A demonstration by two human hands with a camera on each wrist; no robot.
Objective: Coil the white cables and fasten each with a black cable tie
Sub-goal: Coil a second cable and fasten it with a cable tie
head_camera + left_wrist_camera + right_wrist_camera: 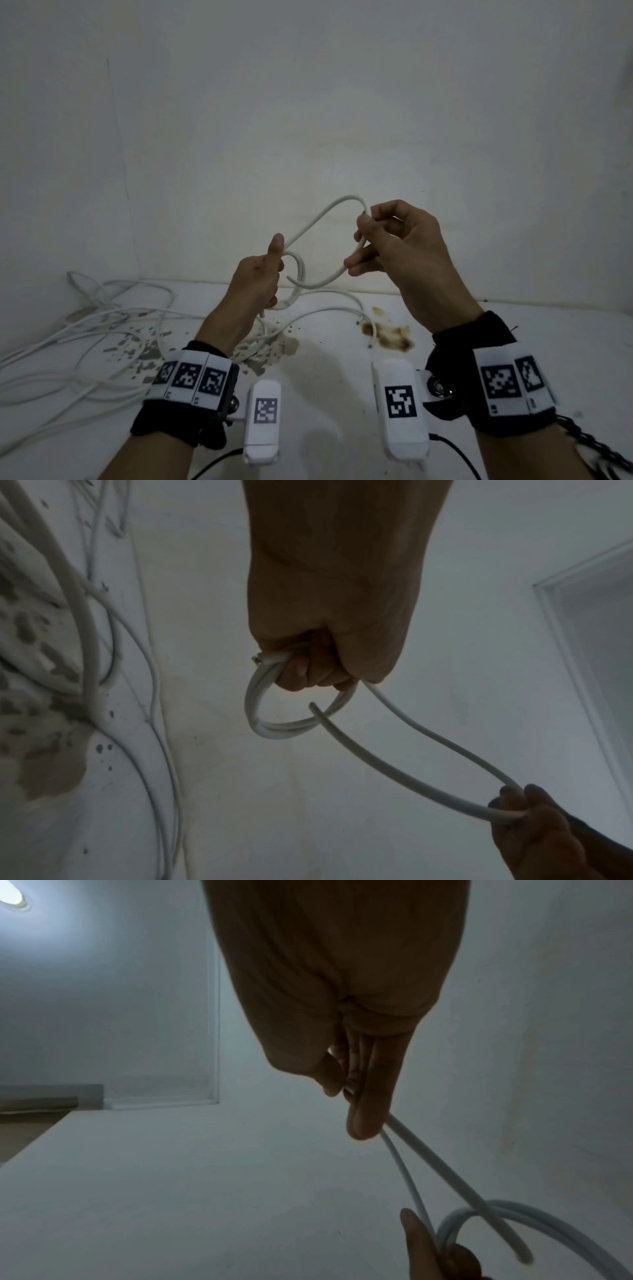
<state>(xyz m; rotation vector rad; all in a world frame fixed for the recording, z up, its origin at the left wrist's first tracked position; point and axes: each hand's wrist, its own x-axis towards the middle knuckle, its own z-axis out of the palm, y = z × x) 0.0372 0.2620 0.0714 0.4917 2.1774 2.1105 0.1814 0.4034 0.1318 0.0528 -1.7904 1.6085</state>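
Observation:
I hold one white cable (318, 219) up in the air in front of the wall, above the table. My left hand (263, 277) grips a small coil of it (274, 723), thumb pointing up. From there a long loop (411, 753) runs right to my right hand (387, 240), which pinches the loop's far bend between thumb and fingers (366, 1096). The cable's free end (313, 706) pokes through the small coil. No black cable tie shows in any view.
A tangle of other white cables (85, 329) lies on the white table (513, 342) at the left and under my hands. Brown stains (387, 334) and chipped paint (144, 353) mark the tabletop. The wall stands close behind.

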